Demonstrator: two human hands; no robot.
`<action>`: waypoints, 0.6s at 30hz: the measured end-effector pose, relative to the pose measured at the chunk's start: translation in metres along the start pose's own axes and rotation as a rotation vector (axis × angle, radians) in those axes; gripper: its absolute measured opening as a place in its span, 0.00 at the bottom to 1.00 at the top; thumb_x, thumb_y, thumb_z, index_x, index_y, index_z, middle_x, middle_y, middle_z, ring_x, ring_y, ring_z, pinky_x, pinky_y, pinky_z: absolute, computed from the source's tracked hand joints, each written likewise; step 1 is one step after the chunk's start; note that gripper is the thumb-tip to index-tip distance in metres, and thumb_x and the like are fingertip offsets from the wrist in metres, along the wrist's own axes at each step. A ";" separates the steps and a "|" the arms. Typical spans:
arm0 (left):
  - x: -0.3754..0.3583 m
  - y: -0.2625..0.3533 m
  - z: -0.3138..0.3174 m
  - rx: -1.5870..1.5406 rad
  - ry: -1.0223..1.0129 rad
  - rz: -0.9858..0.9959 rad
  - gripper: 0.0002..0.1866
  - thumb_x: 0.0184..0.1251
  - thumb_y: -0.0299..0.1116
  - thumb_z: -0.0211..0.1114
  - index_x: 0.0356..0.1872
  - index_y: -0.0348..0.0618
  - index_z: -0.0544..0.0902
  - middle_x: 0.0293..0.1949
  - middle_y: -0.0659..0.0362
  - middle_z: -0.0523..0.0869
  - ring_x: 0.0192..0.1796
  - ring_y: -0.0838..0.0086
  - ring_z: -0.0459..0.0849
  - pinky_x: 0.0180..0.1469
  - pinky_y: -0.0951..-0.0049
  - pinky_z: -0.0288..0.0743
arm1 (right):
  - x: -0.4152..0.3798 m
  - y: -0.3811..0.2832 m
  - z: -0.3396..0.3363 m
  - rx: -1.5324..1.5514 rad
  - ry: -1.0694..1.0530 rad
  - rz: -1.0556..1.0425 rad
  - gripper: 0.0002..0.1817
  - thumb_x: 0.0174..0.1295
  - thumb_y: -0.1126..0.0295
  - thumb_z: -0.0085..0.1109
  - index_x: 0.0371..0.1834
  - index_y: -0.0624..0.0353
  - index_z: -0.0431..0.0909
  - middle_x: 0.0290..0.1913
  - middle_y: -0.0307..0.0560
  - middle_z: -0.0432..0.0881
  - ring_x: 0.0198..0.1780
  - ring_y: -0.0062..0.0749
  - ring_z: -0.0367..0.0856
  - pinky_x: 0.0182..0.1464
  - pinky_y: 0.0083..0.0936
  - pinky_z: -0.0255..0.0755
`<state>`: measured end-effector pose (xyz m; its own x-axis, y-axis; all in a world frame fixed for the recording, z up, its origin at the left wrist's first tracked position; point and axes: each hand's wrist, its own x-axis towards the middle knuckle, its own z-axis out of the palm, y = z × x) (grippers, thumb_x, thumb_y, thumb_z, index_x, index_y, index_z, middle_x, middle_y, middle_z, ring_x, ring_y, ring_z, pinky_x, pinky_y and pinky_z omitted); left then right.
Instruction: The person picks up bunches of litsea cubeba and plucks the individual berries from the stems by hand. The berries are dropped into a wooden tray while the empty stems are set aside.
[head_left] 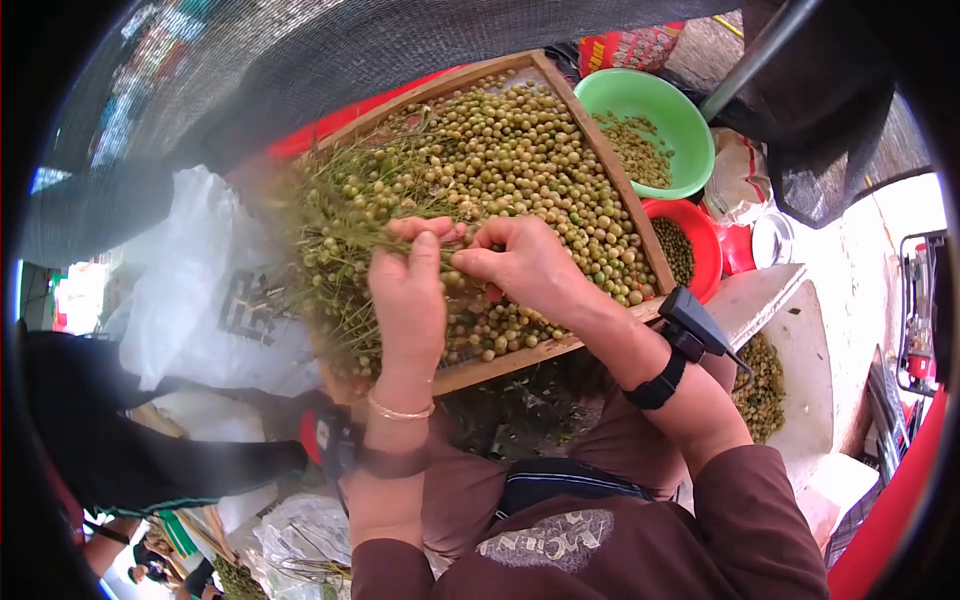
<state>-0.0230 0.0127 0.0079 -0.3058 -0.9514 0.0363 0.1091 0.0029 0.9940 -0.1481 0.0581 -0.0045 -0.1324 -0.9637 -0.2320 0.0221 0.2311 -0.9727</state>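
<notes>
My left hand (412, 290) is closed around a bunch of thin green stems (345, 225) bearing small round fruits, over the left half of a wooden-framed tray (655, 245). Close beside it, my right hand (525, 262) has its thumb and fingers pinched together near the stems' end. What sits between those fingertips is hidden. Loose round yellow-green fruits (540, 135) cover most of the tray beneath both hands. More stems lie tangled at the tray's left side, partly blurred.
Right of the tray are a green basin (700, 150) and a red basin (708, 255), both holding fruits. A white container (808, 350) with more fruits stands near my right elbow. White plastic bags (190, 290) lie left, near another person's dark sleeve (180, 460). Dark netting hangs overhead.
</notes>
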 end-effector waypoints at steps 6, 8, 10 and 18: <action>0.006 -0.007 -0.009 -0.223 0.042 -0.073 0.04 0.65 0.25 0.49 0.35 0.38 0.72 0.35 0.53 0.80 0.40 0.69 0.81 0.45 0.70 0.75 | -0.002 -0.009 0.003 0.247 -0.020 0.242 0.09 0.57 0.65 0.58 0.28 0.59 0.75 0.22 0.36 0.75 0.19 0.14 0.72 0.16 0.09 0.57; 0.007 -0.004 -0.012 -0.385 0.052 -0.135 0.04 0.65 0.26 0.49 0.33 0.37 0.72 0.34 0.54 0.79 0.39 0.69 0.81 0.41 0.71 0.76 | 0.001 -0.003 0.003 0.308 -0.062 0.207 0.07 0.58 0.66 0.57 0.30 0.58 0.74 0.24 0.36 0.74 0.19 0.13 0.71 0.14 0.09 0.55; 0.008 -0.003 -0.015 -0.337 0.037 -0.093 0.04 0.65 0.26 0.49 0.32 0.37 0.71 0.32 0.54 0.79 0.36 0.71 0.80 0.40 0.72 0.76 | 0.003 0.000 0.004 0.390 -0.075 0.207 0.05 0.59 0.69 0.55 0.29 0.57 0.71 0.24 0.36 0.72 0.18 0.14 0.70 0.12 0.07 0.52; 0.012 -0.003 -0.019 -0.273 0.127 -0.094 0.06 0.63 0.26 0.50 0.31 0.35 0.73 0.28 0.56 0.79 0.33 0.72 0.79 0.38 0.74 0.73 | 0.006 -0.002 0.010 0.445 -0.019 0.080 0.09 0.59 0.69 0.52 0.42 0.57 0.71 0.28 0.37 0.72 0.21 0.16 0.68 0.14 0.05 0.53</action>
<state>-0.0087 -0.0045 0.0032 -0.2080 -0.9745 -0.0844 0.3409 -0.1531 0.9276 -0.1390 0.0505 -0.0036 -0.0946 -0.9486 -0.3021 0.4563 0.2284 -0.8600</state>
